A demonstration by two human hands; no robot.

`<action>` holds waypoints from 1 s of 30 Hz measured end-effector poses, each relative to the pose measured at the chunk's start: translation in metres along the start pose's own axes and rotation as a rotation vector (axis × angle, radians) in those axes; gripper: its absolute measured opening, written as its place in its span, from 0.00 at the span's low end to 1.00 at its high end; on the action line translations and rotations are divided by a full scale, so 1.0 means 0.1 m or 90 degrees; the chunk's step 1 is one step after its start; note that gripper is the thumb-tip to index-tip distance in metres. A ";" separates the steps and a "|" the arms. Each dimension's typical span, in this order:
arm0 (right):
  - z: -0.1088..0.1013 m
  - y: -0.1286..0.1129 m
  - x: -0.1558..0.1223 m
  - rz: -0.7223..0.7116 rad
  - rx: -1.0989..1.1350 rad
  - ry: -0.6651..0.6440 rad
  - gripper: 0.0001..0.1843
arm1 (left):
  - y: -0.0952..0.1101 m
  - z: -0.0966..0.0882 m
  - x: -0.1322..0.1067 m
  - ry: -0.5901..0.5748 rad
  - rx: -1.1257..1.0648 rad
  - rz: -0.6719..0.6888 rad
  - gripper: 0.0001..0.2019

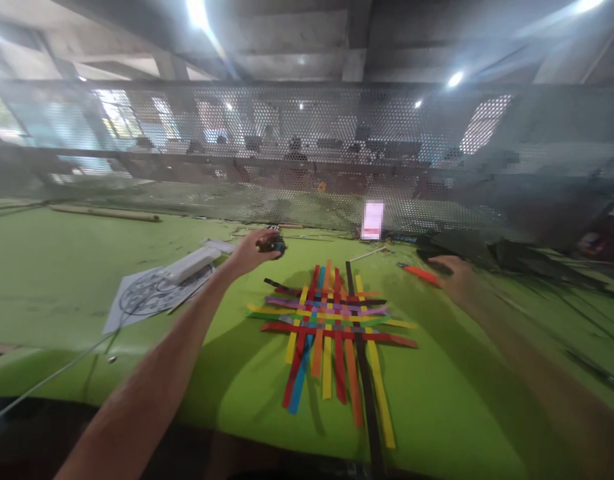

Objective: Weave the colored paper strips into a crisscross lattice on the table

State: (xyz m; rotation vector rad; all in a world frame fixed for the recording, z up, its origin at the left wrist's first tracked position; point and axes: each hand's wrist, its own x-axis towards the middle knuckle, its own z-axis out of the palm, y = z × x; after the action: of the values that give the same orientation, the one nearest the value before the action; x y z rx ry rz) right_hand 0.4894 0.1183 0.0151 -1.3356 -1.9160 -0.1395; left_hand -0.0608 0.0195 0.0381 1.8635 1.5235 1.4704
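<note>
A mat of woven coloured paper strips (331, 320) lies on the green table (61, 280) in front of me. My left hand (254, 250) reaches past the mat's far left corner and is closed on a small dark object (274, 244). My right hand (454, 277) is stretched out to the right of the mat, blurred by motion, beside an orange-red tool (421, 273) lying on the table; whether it touches the tool is unclear.
A printed sheet with a circular pattern (147, 297) and a white box (189, 265) lie at the left. A lit phone (373, 220) stands at the back against a perforated metal screen (311, 147). Dark material (511, 257) is heaped at the right.
</note>
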 end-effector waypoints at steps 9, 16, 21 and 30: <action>0.04 -2.13 0.19 -0.301 0.319 -0.142 0.14 | 0.41 0.19 -0.12 0.003 0.235 0.203 0.23; 0.65 -3.00 0.31 -0.358 0.360 -0.181 0.12 | 0.29 0.14 -0.09 0.033 0.167 0.187 0.26; 0.89 -3.10 0.36 -0.355 0.375 -0.168 0.09 | 0.33 0.15 -0.08 0.037 0.121 0.155 0.27; 0.81 -3.17 0.27 -0.455 0.198 -0.072 0.07 | 0.37 0.13 -0.08 0.024 0.087 0.175 0.27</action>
State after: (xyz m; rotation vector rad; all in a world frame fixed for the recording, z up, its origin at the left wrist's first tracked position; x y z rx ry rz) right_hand 0.1784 0.0388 0.0810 -0.4260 -2.3228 -0.1113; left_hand -0.0298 0.0029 0.0565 2.2112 1.4645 1.5567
